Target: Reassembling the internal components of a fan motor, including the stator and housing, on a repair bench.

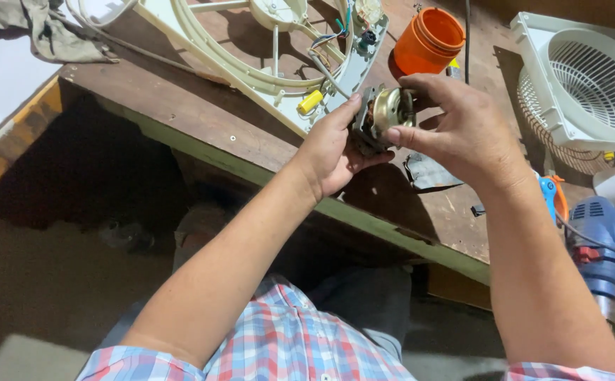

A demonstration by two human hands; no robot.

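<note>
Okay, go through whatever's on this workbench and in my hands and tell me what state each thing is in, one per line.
Small motor: off the bench, held in both hands.
Left hand: gripping the motor from below.
Right hand: fingers on the motor's brass-coloured end.
Cream fan frame: lying flat, opened, wires exposed.
Orange container: tipped, lid off.
White fan grille: lying detached on the bench.
Blue power drill: lying idle.

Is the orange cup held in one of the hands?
No, the orange cup lies on the table while both hands hold the small motor.
</note>
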